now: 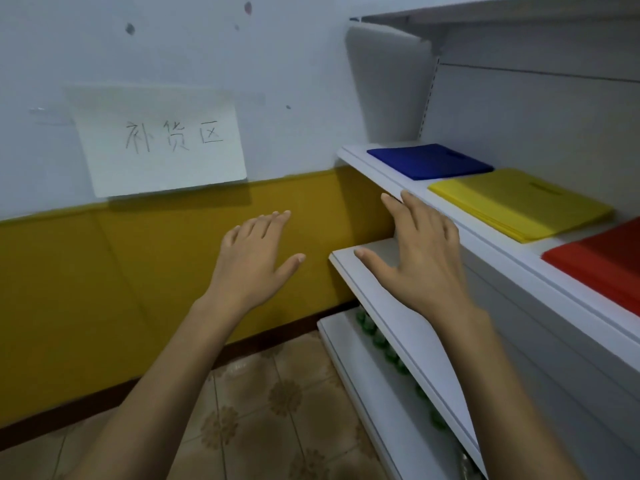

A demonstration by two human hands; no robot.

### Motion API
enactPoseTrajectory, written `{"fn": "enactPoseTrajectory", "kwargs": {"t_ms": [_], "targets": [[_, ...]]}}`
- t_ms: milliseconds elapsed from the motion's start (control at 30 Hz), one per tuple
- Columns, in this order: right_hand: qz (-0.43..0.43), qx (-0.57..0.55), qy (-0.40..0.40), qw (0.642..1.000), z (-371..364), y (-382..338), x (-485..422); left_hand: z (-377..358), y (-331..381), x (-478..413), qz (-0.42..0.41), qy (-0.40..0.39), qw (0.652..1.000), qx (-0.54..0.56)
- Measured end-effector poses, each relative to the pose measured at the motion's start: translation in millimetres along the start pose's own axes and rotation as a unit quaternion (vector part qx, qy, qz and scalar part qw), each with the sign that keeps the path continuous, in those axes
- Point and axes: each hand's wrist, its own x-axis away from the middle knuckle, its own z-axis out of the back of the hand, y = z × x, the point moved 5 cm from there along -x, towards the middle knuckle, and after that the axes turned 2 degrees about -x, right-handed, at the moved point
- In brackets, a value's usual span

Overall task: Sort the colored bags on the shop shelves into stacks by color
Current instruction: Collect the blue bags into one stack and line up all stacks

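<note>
Here, both the left hand [254, 263] and right hand [420, 256] are spread and empty; the yellow bags [519, 202] look light, limp and slippery, best lifted by the stack's edge.

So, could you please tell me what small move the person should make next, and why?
Probably draw both hands back and look along the shelves for unsorted bags: the left hand and right hand are open and empty, and the blue stack, yellow stack and red stack each show one color.
</note>
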Motion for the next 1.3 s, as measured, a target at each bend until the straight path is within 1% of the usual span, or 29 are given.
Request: {"fn": "enactPoseTrajectory", "kwargs": {"t_ms": [200, 333, 433, 567, 700, 800, 900, 967, 1133, 1233, 1300], "targets": [[-0.042, 0.009, 0.016, 0.999, -35, 56, -76, -36, 15, -122, -0.053, 0.013, 0.998, -0.01], [-0.086, 0.043, 0.028, 0.995, -49, 106, -124, -61, 40, -203, -0.099, 0.015, 0.995, 0.009], [-0.127, 0.053, 0.054, 0.989, -55, 139, -150, -84, 57, -243, -0.12, 0.008, 0.992, 0.022], [-0.167, 0.063, 0.048, 0.983, -69, 172, -169, -116, 68, -287, -0.129, -0.026, 0.989, 0.063], [-0.204, 0.082, 0.041, 0.975, -81, 199, -185, -143, 76, -336, -0.133, -0.018, 0.986, 0.103], [-0.226, 0.1, 0.048, 0.968, -93, 217, -203, -166, 84, -378, -0.161, -0.015, 0.98, 0.113], [-0.255, 0.126, 0.061, 0.957, -109, 231, -226, -193, 91, -430, -0.217, -0.027, 0.969, 0.119], [-0.281, 0.145, 0.064, 0.946, -122, 242, -243, -211, 96, -468, -0.256, -0.02, 0.959, 0.122], [-0.362, 0.174, 0.078, 0.913, -150, 264, -290, -258, 110, -551, -0.358, -0.021, 0.924, 0.133], [-0.393, 0.197, 0.082, 0.895, -164, 273, -313, -281, 119, -586, -0.389, -0.041, 0.908, 0.152], [-0.422, 0.206, 0.084, 0.879, -173, 280, -323, -297, 128, -602, -0.405, -0.073, 0.897, 0.163]]}}
